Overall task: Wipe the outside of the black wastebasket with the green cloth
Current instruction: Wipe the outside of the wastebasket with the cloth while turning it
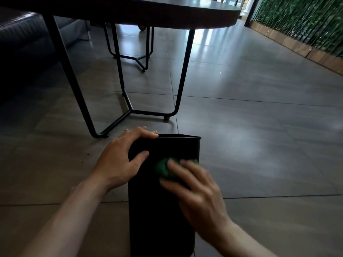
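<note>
Head view looks down on a black wastebasket (159, 210) lying tipped on the grey tiled floor (259, 145), its far end pointing away toward the metal legs of a dark round table (130, 12). Left hand (120, 158) clasps the far-left corner of the basket, fingers curled over the far edge and thumb pressed on the upper side, a firm grip on the basket itself. Right hand (196, 193), blurred, lies flat with fingers spread, its grip pinning a bunched green cloth (164, 168) against the basket's upper side near the right edge. A green plant wall (306, 23) runs along the floor's right edge.
</note>
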{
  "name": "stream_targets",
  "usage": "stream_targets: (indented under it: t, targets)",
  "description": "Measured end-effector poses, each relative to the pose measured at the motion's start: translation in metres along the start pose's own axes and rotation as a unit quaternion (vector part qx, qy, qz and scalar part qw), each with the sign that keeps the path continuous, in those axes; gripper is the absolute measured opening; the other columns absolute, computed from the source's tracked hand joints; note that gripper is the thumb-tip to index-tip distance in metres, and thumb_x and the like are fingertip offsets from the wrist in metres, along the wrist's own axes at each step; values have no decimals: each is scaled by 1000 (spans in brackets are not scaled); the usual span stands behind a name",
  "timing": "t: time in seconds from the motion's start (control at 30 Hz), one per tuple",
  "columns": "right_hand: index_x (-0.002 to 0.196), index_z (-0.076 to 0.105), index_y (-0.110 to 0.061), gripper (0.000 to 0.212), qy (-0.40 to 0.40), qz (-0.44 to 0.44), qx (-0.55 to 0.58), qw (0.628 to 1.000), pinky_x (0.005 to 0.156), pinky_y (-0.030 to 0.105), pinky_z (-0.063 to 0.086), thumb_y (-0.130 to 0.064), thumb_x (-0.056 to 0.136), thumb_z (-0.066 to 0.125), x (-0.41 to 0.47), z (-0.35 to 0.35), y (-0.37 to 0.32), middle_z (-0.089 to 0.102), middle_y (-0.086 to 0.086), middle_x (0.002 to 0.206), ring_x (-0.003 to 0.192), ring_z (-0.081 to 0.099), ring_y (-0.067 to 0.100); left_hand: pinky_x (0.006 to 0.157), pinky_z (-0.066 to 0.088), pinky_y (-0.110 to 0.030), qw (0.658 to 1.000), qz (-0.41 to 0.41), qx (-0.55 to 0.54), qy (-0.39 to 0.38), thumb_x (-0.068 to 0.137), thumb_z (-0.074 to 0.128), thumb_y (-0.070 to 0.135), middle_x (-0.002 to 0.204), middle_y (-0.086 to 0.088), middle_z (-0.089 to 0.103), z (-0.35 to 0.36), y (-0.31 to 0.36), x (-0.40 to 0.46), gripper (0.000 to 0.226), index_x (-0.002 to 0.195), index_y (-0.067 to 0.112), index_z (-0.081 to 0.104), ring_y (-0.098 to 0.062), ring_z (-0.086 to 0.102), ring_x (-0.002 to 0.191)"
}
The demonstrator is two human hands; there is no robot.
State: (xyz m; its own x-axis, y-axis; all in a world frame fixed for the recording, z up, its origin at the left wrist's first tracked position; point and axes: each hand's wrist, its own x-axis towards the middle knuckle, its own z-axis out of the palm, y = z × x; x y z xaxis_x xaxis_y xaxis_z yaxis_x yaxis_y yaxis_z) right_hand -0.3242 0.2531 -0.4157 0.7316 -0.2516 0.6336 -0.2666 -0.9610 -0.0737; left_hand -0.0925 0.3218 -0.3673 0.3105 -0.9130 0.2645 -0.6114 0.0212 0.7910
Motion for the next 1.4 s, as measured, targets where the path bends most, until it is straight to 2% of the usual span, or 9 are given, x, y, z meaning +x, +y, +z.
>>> stream_targets:
  t: [0.13, 0.37, 0.57, 0.7, 0.8, 1.0, 1.1, 1.23, 1.4]
  targets:
    - [125, 74, -23, 28, 22, 69, -12, 997, 103, 46, 49, -23, 101, 59, 26, 5, 6, 60, 9, 146, 130, 56, 35, 121, 33, -44, 1000, 2, 3, 7, 88, 70, 3, 127, 30, 65, -1, 0, 2, 44, 118, 36, 64, 9, 45, 135]
    - [121, 64, -30, 20, -104, -149, -33, 983, 93, 30, 57, -28, 101, 61, -65, 14, -27, 59, -2, 140, 117, 63, 17, 119, 35, -44, 1000, -2, 11, 11, 89, 70, 9, 129, 29, 64, 1, -3, 4, 45, 119, 41, 61, 4, 46, 137]
    - [108, 74, -31, 29, -60, 128, 109, 984, 87, 28, 56, -17, 83, 73, -57, -26, 3, 70, -2, 119, 101, 68, 17, 106, 46, -37, 1000, -16, 25, 10, 89, 69, 13, 122, 25, 60, -1, -3, 3, 48, 118, 48, 57, -6, 54, 126]
    - [89, 71, -29, 17, 36, 526, 285, 801, 67, 37, 62, -14, 87, 79, -13, -55, 42, 76, 2, 84, 76, 73, 22, 114, 40, -45, 999, -31, -6, -12, 88, 67, 7, 129, 19, 60, 0, 4, 1, 47, 115, 44, 59, -5, 47, 136]
    - [97, 70, -14, 28, 38, 632, 406, 659, 48, 37, 57, -37, 84, 80, 9, -71, 73, 77, 19, 84, 62, 73, 31, 124, 26, -46, 998, -22, -39, -36, 87, 64, -4, 130, 18, 66, 0, 10, 0, 48, 109, 38, 61, 4, 37, 144]
    - [120, 62, -51, 48, -243, 426, 48, 870, 89, 47, 58, -39, 81, 86, 26, -70, 112, 64, 0, 114, 102, 65, 27, 126, 18, -47, 998, -36, -48, -34, 89, 59, -12, 134, 22, 63, -12, 4, -5, 48, 104, 33, 60, 6, 30, 146]
    - [135, 47, -66, 59, -354, 309, -3, 882, 83, 35, 55, -41, 91, 75, 35, -56, 114, 49, -13, 121, 104, 59, 18, 123, 24, -35, 999, -46, -20, -1, 89, 54, -13, 141, 23, 58, -17, -7, -6, 53, 104, 38, 57, 8, 29, 145]
    - [121, 63, -54, 24, -325, 264, 26, 908, 79, 34, 52, -48, 98, 63, 43, -37, 111, 51, -13, 120, 104, 60, 19, 111, 29, -23, 998, -51, 24, 31, 89, 50, -9, 149, 24, 49, -15, -19, -6, 55, 107, 42, 52, 23, 30, 131]
    - [112, 59, -48, 18, -325, 210, 29, 922, 74, 33, 47, -58, 97, 53, 52, -33, 101, 53, -13, 115, 97, 59, 17, 110, 39, -34, 994, -62, 57, 65, 92, 48, -3, 156, 26, 40, -20, -35, -8, 55, 111, 49, 48, -3, 42, 142]
